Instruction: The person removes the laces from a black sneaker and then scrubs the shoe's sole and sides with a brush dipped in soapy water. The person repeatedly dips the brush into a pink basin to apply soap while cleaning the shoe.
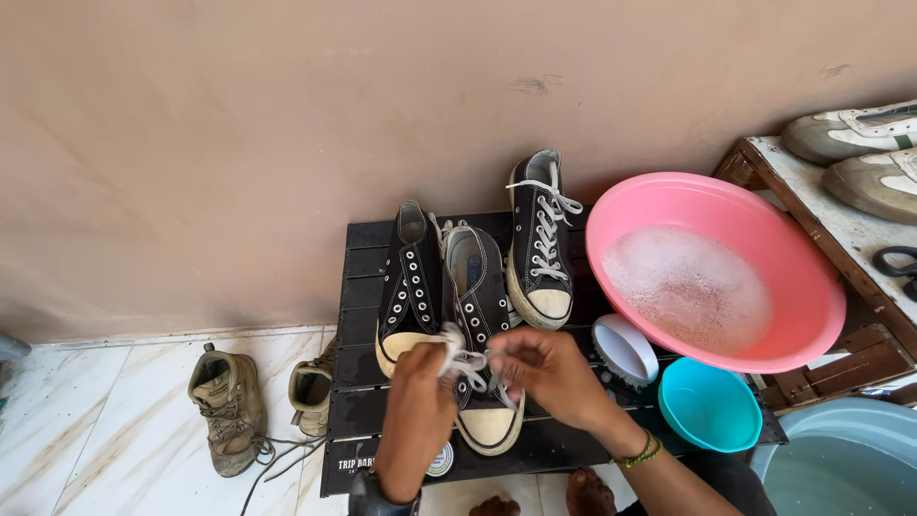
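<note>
Down at the lower middle of the frame, the left hand and the right hand met over the middle black sneaker, which lay toe-down on a low black slatted counter. Both hands were closed in a pinch on the white lace of that sneaker, the left hand's fingers curled tight around a bunch of it, the right hand's fingertips nipping a strand just beside it. The right wrist wore green bead bracelets.

Just left of that shoe, touching it, lay a second black sneaker with bare eyelets and no lace. To the right stood a third black sneaker, fully laced in white, its heel toward the wall.

Further right, a pink basin holding foamy water overhung the counter's right edge. Below it, near the right hand, sat a white scrub brush and a small turquoise bowl. At the lower right corner was a grey tub of water.

On the marble floor at lower left lay 2 tan boots with loose laces. At the upper right, 2 whitish sneakers rested on a wooden rack
</note>
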